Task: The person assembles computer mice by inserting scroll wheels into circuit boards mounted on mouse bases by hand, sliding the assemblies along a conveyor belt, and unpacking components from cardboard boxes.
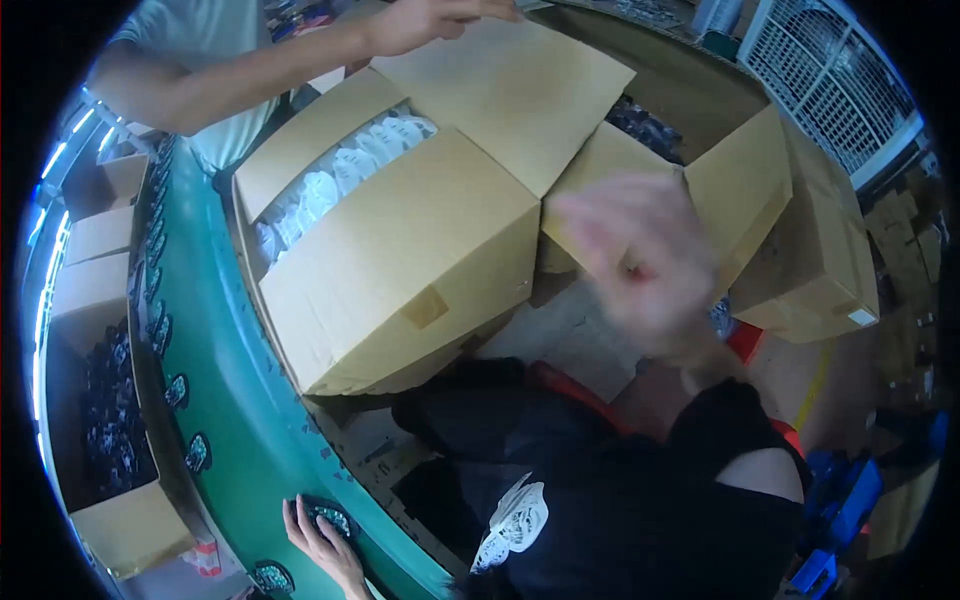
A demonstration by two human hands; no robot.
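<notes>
My left hand (326, 548) is low on the green conveyor belt (250, 420), its fingers closed around a dark oval piece (330, 518) with a glittery pale pattern. More dark oval pieces (198, 452) lie in a line along the belt's far left side. My right hand (640, 262) is raised over the flaps of the cardboard boxes on the right. Motion smears its fingers, so whether it holds anything does not show. Beside the belt, a large open carton (420, 270) contains a row of white wrapped items (345, 172).
Another person's arm (270, 82) reaches over the carton's far flap. On the left, a box (130, 520) is filled with dark pieces. An open carton (810, 240) stands to the right, near a white fan grille (835, 80). Blue bins (840, 500) are at lower right.
</notes>
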